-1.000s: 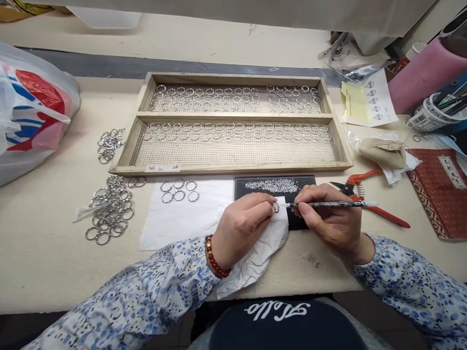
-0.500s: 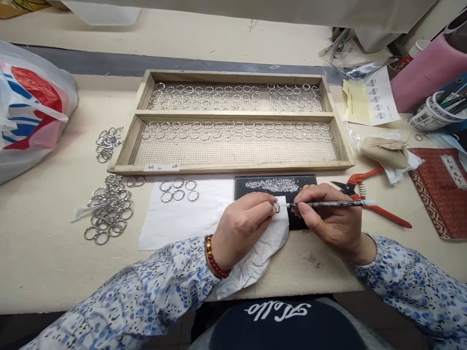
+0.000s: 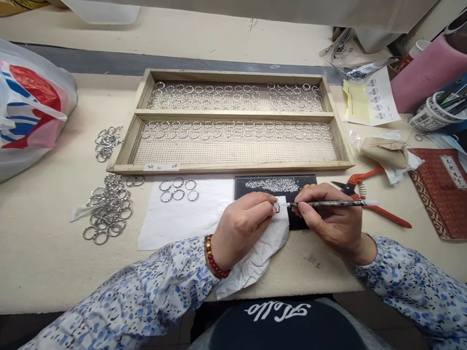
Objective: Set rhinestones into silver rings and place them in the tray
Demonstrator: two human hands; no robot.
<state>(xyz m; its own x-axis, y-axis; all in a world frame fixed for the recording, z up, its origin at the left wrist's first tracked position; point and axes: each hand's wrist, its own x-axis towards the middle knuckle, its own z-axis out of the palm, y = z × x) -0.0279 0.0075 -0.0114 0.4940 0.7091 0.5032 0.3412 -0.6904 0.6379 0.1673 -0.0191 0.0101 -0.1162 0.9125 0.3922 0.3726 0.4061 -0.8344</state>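
Between the fingertips of my left hand [image 3: 246, 218] is a small silver ring [image 3: 277, 207], and a crumpled white tissue [image 3: 255, 265] lies under that hand. My right hand [image 3: 330, 218] pinches a thin pen-like tool [image 3: 328, 203], whose pale tip reaches to the ring. Behind both hands rests a black tray [image 3: 239, 187] with a heap of tiny shiny stones [image 3: 275, 184], partly covered by my fingers. Several silver rings [image 3: 178, 183] sit in two rows on a white paper sheet [image 3: 182, 223] left of my left hand.
A wooden frame with mesh [image 3: 233, 169] holds rows of rings behind the black tray. Piles of loose rings [image 3: 109, 209] lie at left, near a plastic bag [image 3: 32, 107]. Red-handled cutters [image 3: 386, 216], a red booklet [image 3: 443, 194] and a cup of tools [image 3: 432, 114] are at right.
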